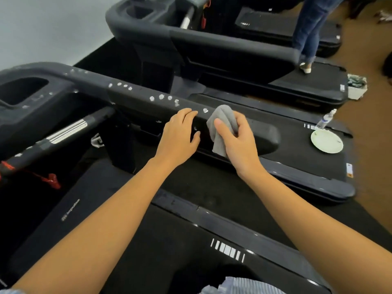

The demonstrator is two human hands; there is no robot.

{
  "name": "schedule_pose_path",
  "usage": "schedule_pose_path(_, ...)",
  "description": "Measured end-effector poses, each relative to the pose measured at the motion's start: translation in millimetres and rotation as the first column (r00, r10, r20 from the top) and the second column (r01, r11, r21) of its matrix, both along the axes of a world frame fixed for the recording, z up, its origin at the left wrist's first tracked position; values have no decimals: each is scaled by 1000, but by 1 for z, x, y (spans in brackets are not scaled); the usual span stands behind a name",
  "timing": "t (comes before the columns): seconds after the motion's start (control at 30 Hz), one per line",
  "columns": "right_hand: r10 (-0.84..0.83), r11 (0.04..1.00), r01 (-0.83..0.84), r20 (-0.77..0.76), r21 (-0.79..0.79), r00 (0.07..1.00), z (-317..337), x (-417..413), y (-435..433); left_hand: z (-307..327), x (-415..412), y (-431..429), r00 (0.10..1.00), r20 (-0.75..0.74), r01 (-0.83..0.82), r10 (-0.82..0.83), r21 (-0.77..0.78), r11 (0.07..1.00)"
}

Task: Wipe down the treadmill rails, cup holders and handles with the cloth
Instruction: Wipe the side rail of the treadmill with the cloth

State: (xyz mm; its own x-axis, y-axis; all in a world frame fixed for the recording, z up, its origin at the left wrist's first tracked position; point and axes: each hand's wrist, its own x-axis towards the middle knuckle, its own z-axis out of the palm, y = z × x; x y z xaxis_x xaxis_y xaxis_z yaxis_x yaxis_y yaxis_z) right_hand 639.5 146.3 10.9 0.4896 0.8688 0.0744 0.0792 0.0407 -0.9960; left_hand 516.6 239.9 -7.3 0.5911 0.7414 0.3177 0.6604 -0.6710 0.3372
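A black treadmill side rail [135, 96] runs from the left console toward the right, dotted with several white spots. My right hand [235, 139] grips a bunched grey cloth [221, 124] pressed against the rail near its right end. My left hand [180, 132] rests flat on the rail just left of the cloth, fingers spread over the top edge. A cup holder recess [23, 90] sits at the far left of the console. A metal-banded handle [65, 130] angles below the rail.
A pale plate [326, 141] and a plastic bottle [325, 119] stand on the neighbouring treadmill's belt at right. A second treadmill rail [212, 41] lies beyond, with another person's legs [309, 32] on its deck. A red safety cord [46, 179] hangs at lower left.
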Motion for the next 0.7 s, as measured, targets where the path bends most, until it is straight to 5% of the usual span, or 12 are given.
schedule_pose_path(0.13,-214,977,193,350,92,912,-1,30,-6,0,15,10,993,-107,57,-53,35,998)
schedule_pose_path(0.3,-243,921,389,766,-10,595,-22,61,-12,-6,21,25,969,-225,112,-100,41,993)
schedule_pose_path(0.43,-103,916,379,836,-131,538,-44,64,-8,-15,17,29,952,-279,135,-123,24,991)
schedule_pose_path(0.7,-108,922,378,881,-84,460,-47,52,16,-24,14,33,954,-259,158,-152,3,987)
